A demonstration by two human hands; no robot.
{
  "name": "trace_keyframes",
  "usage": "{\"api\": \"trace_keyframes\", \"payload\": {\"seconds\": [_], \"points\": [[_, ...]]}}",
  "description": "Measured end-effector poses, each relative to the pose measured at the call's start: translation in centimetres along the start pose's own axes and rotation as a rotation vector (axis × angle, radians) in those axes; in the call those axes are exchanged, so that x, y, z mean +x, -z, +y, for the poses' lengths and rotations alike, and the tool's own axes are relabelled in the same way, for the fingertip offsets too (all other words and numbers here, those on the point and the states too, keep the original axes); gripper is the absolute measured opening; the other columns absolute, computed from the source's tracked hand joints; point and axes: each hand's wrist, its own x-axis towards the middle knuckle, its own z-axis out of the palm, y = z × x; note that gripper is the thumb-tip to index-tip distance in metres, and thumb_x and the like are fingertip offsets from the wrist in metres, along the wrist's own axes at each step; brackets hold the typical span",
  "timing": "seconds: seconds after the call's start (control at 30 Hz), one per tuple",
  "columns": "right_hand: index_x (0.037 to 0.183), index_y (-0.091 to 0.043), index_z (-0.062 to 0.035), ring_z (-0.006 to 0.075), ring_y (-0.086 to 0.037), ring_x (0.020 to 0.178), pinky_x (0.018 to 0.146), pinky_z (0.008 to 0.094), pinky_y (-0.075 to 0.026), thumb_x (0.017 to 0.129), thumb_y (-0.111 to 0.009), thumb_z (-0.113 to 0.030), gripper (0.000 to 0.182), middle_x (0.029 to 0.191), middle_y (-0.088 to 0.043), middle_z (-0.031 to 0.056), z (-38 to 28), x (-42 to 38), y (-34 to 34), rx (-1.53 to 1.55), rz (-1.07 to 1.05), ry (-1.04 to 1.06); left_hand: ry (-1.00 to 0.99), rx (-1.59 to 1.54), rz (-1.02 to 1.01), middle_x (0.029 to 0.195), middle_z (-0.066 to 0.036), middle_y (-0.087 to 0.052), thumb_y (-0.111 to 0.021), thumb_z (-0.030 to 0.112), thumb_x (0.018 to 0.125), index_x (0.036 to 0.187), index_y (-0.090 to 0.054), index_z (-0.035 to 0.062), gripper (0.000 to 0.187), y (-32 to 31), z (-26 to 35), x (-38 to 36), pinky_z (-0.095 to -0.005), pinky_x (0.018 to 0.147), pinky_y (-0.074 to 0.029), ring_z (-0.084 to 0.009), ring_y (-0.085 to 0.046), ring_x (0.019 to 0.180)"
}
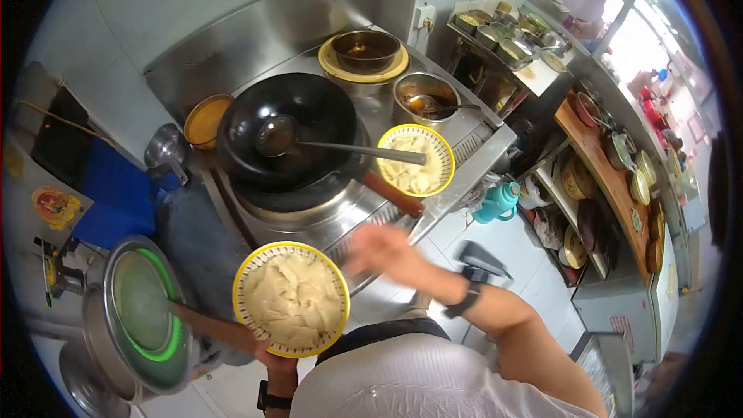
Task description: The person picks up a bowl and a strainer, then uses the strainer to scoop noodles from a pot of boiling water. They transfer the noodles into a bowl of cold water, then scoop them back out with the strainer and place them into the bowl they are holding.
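Note:
My left hand [275, 359] is at the lower edge of a yellow-rimmed bowl [291, 299] of pale, wet dumpling-like pieces and supports it in front of the stove. Most of its fingers are hidden under the bowl. A brown wooden handle [215, 327] runs close beside that hand towards a green-rimmed basin. Blurred by motion, my right hand [387, 254] hovers just right of the bowl, below the wok handle. A second yellow-rimmed bowl [418, 170] with similar pale pieces stands on the stove's right side.
A black wok [286, 120] sits on the burner with a ladle [348, 149] lying across it. Behind are a metal pot [365, 49] and a pot of dark sauce [426, 97]. The green-rimmed basin [147, 306] stands left. A teal thermos [498, 203] is on the floor.

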Motion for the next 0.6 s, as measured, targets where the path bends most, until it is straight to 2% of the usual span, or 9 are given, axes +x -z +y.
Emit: {"api": "trace_keyframes", "payload": {"seconds": [0.07,0.1,0.13,0.17,0.27,0.33,0.37,0.43,0.6], "points": [[0.097,-0.046,-0.0039,0.0138,-0.056,0.067,0.059,0.0251,-0.048,0.085,-0.043,0.002,0.014,0.080,-0.055,0.0056,-0.8,-3.1,11.0,-0.026,0.441,-0.036,-0.060,0.069,-0.007,0.120,-0.015,-0.045,-0.044,0.030,0.066,0.125,-0.035,0.0028,0.066,-3.3,-2.9,-0.4,-0.0425,0.092,-0.041,-0.0291,-0.047,0.109],[0.097,-0.045,-0.0033,0.0135,-0.055,0.067,0.058,0.0235,-0.045,0.083,-0.043,0.003,0.015,0.080,-0.053,0.0050,0.2,-4.0,17.2,-0.258,0.618,-0.055,-0.070,-0.034,0.112,0.123,-0.015,-0.043,-0.051,0.025,0.057,0.127,-0.034,0.0025,0.076,-4.9,-4.6,-0.6,-0.0470,0.093,-0.038,-0.0340,-0.044,0.111],[0.098,-0.044,-0.0024,0.0126,-0.054,0.071,0.056,0.0235,-0.042,0.082,-0.046,0.001,0.016,0.082,-0.052,0.0050,2.1,-4.7,23.3,-0.455,0.696,0.016,-0.073,0.004,0.131,0.123,-0.015,-0.043,-0.051,0.025,0.057,0.127,-0.034,0.0025,0.076,-7.0,-6.2,-0.4,-0.0470,0.093,-0.038,-0.0340,-0.044,0.111],[0.102,-0.044,-0.0016,0.0127,-0.054,0.075,0.058,0.0236,-0.042,0.082,-0.051,-0.005,0.022,0.084,-0.052,0.0053,3.9,-4.7,28.4,-0.412,0.764,-0.039,-0.126,-0.014,0.126,0.123,-0.016,-0.043,-0.051,0.024,0.056,0.126,-0.034,0.0025,0.076,-9.0,-8.1,-0.2,-0.0465,0.093,-0.039,-0.0339,-0.044,0.110],[0.112,-0.042,-0.0020,0.0132,-0.053,0.081,0.062,0.0242,-0.045,0.081,-0.056,-0.010,0.035,0.091,-0.054,0.0071,3.9,-1.0,36.6,-0.438,0.729,-0.152,-0.224,0.017,0.207,0.121,-0.016,-0.044,-0.051,0.025,0.055,0.125,-0.036,0.0031,0.075,-15.0,-13.2,-0.3,-0.0454,0.092,-0.040,-0.0333,-0.046,0.109],[0.120,-0.038,-0.0018,0.0168,-0.057,0.085,0.067,0.0267,-0.050,0.081,-0.059,-0.016,0.047,0.100,-0.056,0.0106,5.0,2.4,39.4,-0.076,0.427,-0.464,-0.253,0.036,0.243,0.121,-0.015,-0.044,-0.052,0.026,0.055,0.126,-0.036,0.0037,0.076,-16.9,-14.7,-0.9,-0.0453,0.092,-0.040,-0.0336,-0.046,0.108],[0.120,-0.038,-0.0018,0.0168,-0.057,0.085,0.067,0.0267,-0.050,0.081,-0.059,-0.016,0.047,0.100,-0.056,0.0106,5.1,3.6,40.4,-0.060,0.411,-0.465,-0.270,0.047,0.253,0.121,-0.015,-0.044,-0.052,0.026,0.055,0.126,-0.036,0.0037,0.076,-18.5,-15.3,-1.1,-0.0453,0.092,-0.040,-0.0336,-0.046,0.108],[0.121,-0.037,-0.0013,0.0208,-0.061,0.086,0.071,0.0329,-0.053,0.082,-0.059,-0.019,0.048,0.105,-0.057,0.0147,5.1,5.3,41.9,0.258,0.126,-0.638,-0.301,0.061,0.210,0.121,-0.015,-0.045,-0.052,0.028,0.055,0.126,-0.035,0.0037,0.077,-22.0,-16.2,-1.0,-0.0449,0.090,-0.041,-0.0340,-0.046,0.107],[0.120,-0.040,-0.0020,0.0229,-0.063,0.082,0.070,0.0380,-0.054,0.083,-0.057,-0.018,0.044,0.102,-0.059,0.0151,5.6,6.3,42.9,0.332,0.004,-0.718,-0.342,0.072,0.208,0.121,-0.016,-0.044,-0.052,0.030,0.056,0.126,-0.034,0.0035,0.077,-25.7,-16.4,0.3,-0.0453,0.089,-0.041,-0.0343,-0.046,0.107]]}}
